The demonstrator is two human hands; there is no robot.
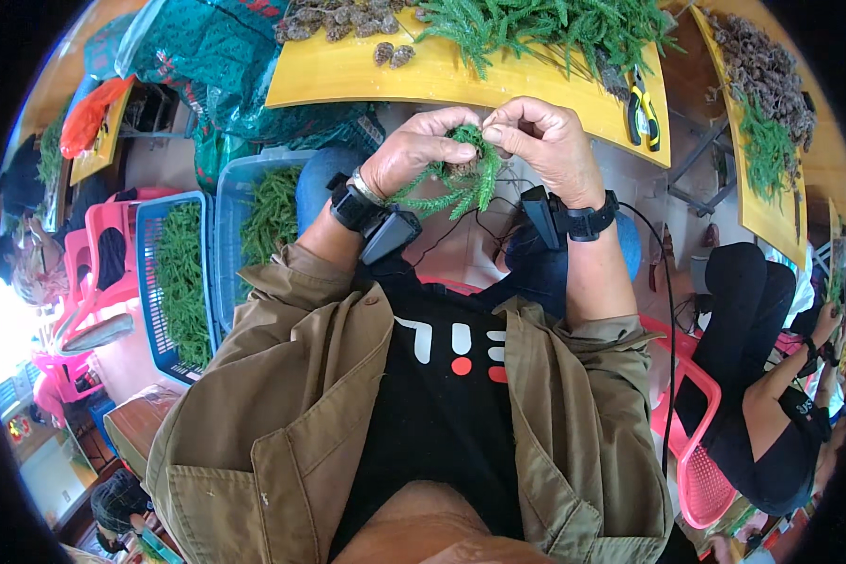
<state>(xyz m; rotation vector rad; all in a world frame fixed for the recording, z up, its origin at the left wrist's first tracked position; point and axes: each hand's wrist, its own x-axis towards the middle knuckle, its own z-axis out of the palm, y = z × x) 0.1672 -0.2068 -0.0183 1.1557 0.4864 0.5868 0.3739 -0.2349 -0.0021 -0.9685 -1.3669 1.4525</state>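
Across twelve o'clock in the head view, a yellow table (348, 77) bears green sprigs (545, 28), pine cones (338, 21) and yellow-black pliers (643, 111); a second yellow table (759, 221) stands at two o'clock, a pink chair (707, 479) at four. At nine o'clock a blue basket (141, 282) holds greenery, as does the translucent bin (224, 246) touching it toward ten. Just below the nearer table's edge, at twelve, the person's left hand (421, 150) grips a green sprig bundle (462, 193); the right hand's (547, 143) fingertips pinch narrowly above it, their contents impossible to tell.
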